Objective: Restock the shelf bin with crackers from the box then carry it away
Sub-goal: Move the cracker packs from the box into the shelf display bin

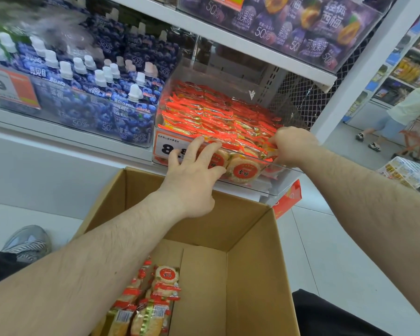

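A clear plastic shelf bin (280,177) sits on the middle shelf, packed with red-wrapped cracker packs (216,115). My left hand (194,170) lies with spread fingers over the bin's front wall, next to its price tag (166,147). My right hand (292,145) is curled over the bin's front right rim, fingers among the packs there. Below, an open cardboard box (250,251) stands in front of me with several cracker packs (150,301) lying at its bottom left.
Blue jelly pouches (102,88) fill the bin to the left, purple jelly packs (308,25) the shelf above. A red carton (287,200) leans under the shelf at right. A person (403,110) stands in the aisle at right. My shoe (27,241) is at the left.
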`<state>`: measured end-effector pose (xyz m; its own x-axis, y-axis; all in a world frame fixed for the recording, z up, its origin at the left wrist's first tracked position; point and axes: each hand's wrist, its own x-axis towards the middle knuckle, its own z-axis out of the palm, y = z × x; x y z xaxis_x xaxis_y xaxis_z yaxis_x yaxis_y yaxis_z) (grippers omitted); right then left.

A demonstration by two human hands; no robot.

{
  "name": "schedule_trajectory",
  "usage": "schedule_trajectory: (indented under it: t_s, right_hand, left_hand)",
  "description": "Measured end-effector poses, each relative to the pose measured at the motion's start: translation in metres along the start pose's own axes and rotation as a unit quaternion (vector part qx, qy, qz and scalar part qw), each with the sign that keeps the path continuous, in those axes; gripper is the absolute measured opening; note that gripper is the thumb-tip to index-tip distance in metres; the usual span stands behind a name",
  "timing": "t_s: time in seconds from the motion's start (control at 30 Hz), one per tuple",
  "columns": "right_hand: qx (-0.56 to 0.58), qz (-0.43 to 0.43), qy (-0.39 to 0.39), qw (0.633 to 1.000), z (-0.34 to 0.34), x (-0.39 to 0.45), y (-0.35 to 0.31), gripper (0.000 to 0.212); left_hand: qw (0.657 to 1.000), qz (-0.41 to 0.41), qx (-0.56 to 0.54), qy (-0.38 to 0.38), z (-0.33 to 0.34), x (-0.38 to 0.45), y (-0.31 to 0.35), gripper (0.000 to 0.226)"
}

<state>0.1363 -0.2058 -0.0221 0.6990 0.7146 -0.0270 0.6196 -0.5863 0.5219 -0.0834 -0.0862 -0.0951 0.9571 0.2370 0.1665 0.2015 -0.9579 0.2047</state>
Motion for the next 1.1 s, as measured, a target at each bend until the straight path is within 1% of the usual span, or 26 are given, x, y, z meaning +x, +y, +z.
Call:
schedule_trajectory:
  t_s: [0.07, 0.13, 0.17, 0.2, 0.3, 0.4, 0.47, 0.53, 0.63, 0.67, 0.7, 0.73, 0.77, 0.8, 0.83, 0.87, 0.9, 0.93, 0.97, 1.0, 1.03, 1.07, 1.1]
  right_hand:
    - [0.018, 0.009, 0.022, 1.000, 0.007, 0.001, 0.000, 0.027]
    - [0.071, 0.027, 0.035, 0.997, 0.014, 0.001, 0.001, 0.040]
    - [0.097, 0.035, 0.037, 0.994, 0.015, 0.001, 0.002, 0.044]
    - [0.116, 0.037, 0.031, 0.992, 0.014, 0.001, 0.002, 0.042]
    - [0.121, 0.026, 0.010, 0.992, 0.008, 0.001, 0.002, 0.022]
    - [0.125, 0.041, 0.017, 0.991, 0.008, 0.002, -0.003, 0.009]
    - [0.129, 0.049, 0.022, 0.990, 0.010, 0.002, -0.005, 0.005]
    - [0.155, 0.049, 0.008, 0.987, 0.008, 0.001, -0.003, 0.004]
    - [0.167, 0.047, -0.039, 0.984, 0.003, -0.005, 0.000, 0.014]
    - [0.171, 0.057, -0.037, 0.983, 0.003, -0.008, 0.000, 0.013]
    - [0.180, 0.077, -0.015, 0.980, 0.005, -0.013, -0.004, 0.007]
    - [0.208, 0.103, 0.045, 0.972, 0.007, -0.020, -0.010, 0.008]
    - [0.241, 0.132, 0.138, 0.952, 0.012, -0.027, -0.019, 0.018]
    - [0.273, 0.134, 0.259, 0.917, 0.017, -0.037, -0.032, 0.025]
    - [0.300, 0.100, 0.378, 0.870, 0.020, -0.046, -0.049, 0.024]
    - [0.323, 0.047, 0.456, 0.828, 0.025, -0.054, -0.068, 0.020]
    - [0.345, -0.012, 0.487, 0.802, 0.032, -0.062, -0.091, 0.015]
    - [0.368, -0.056, 0.482, 0.793, 0.045, -0.066, -0.114, 0.013]
    - [0.395, -0.080, 0.452, 0.796, 0.059, -0.069, -0.138, 0.012]
    - [0.422, -0.085, 0.402, 0.808, 0.075, -0.072, -0.161, 0.011]
    - [0.447, -0.077, 0.329, 0.828, 0.094, -0.075, -0.183, 0.011]
    - [0.468, -0.055, 0.231, 0.851, 0.113, -0.076, -0.203, 0.010]
    - [0.482, -0.027, 0.117, 0.868, 0.133, -0.077, -0.221, 0.011]
  left_hand:
    - [1.000, 0.000, -0.001, 0.000, 0.001, 0.000, 0.000, 0.062]
    - [1.000, 0.000, 0.001, -0.001, 0.001, 0.000, 0.000, 0.062]
    - [1.000, 0.000, 0.002, -0.001, 0.002, 0.000, 0.000, 0.062]
    - [1.000, 0.000, 0.002, 0.000, 0.002, 0.000, 0.000, 0.061]
    - [1.000, 0.001, 0.001, 0.003, 0.004, 0.002, 0.001, 0.059]
    - [1.000, 0.002, -0.001, 0.008, 0.006, 0.002, 0.002, 0.058]
    - [1.000, 0.006, -0.006, 0.010, 0.007, 0.002, 0.003, 0.059]
    - [0.999, 0.014, -0.025, 0.016, 0.008, 0.001, 0.004, 0.060]
    - [0.995, 0.038, -0.073, 0.047, 0.014, -0.006, 0.006, 0.060]
    - [0.994, 0.047, -0.083, 0.055, 0.017, -0.010, 0.006, 0.060]
    - [0.993, 0.052, -0.090, 0.055, 0.021, -0.013, 0.005, 0.059]
    - [0.993, 0.053, -0.097, 0.044, 0.025, -0.017, 0.004, 0.058]
    - [0.993, 0.050, -0.104, 0.026, 0.029, -0.019, 0.000, 0.056]
    - [0.993, 0.042, -0.111, 0.003, 0.032, -0.022, -0.004, 0.055]
    - [0.992, 0.032, -0.117, -0.022, 0.036, -0.024, -0.009, 0.055]
    - [0.991, 0.019, -0.122, -0.049, 0.040, -0.026, -0.015, 0.055]
    - [0.990, 0.005, -0.122, -0.075, 0.044, -0.028, -0.020, 0.055]
    - [0.988, -0.009, -0.119, -0.099, 0.049, -0.031, -0.026, 0.056]
    - [0.986, -0.024, -0.114, -0.121, 0.053, -0.034, -0.032, 0.056]
    - [0.983, -0.040, -0.112, -0.143, 0.057, -0.037, -0.038, 0.056]
    - [0.979, -0.056, -0.113, -0.162, 0.061, -0.041, -0.044, 0.056]
    - [0.975, -0.070, -0.115, -0.178, 0.064, -0.045, -0.049, 0.055]
    - [0.971, -0.083, -0.116, -0.191, 0.068, -0.049, -0.056, 0.054]
